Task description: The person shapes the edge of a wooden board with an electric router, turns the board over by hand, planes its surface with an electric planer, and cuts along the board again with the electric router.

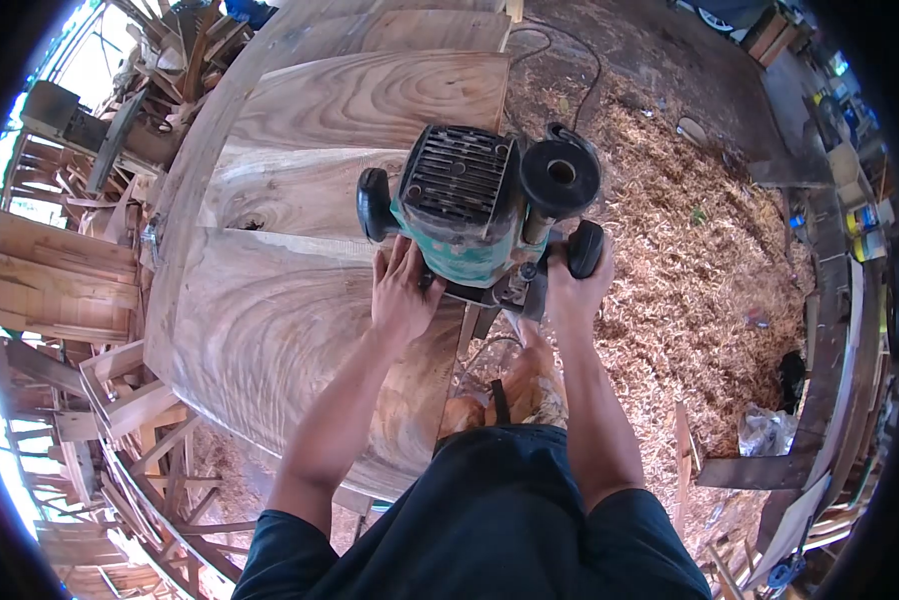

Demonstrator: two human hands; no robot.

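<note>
A green and black plunge router [460, 215] stands at the right edge of a large wooden slab [280, 310] with swirling grain. My right hand [580, 290] is wrapped round the router's right black knob [586, 249]. Against the lower left side of the router's body and base, my left hand [406, 295] has its fingers and thumb closed, below the left black knob [375, 204] rather than on it. The router hides its bit and part of the slab's edge. A dark hole [254, 224] shows in the slab's surface to the left.
Wood shavings [690, 280] cover the floor at right. A dark power cord [598, 62] runs behind the router. Stacked boards [58, 275] and scrap timber line the left side. A clear plastic bag [767, 430] lies at lower right.
</note>
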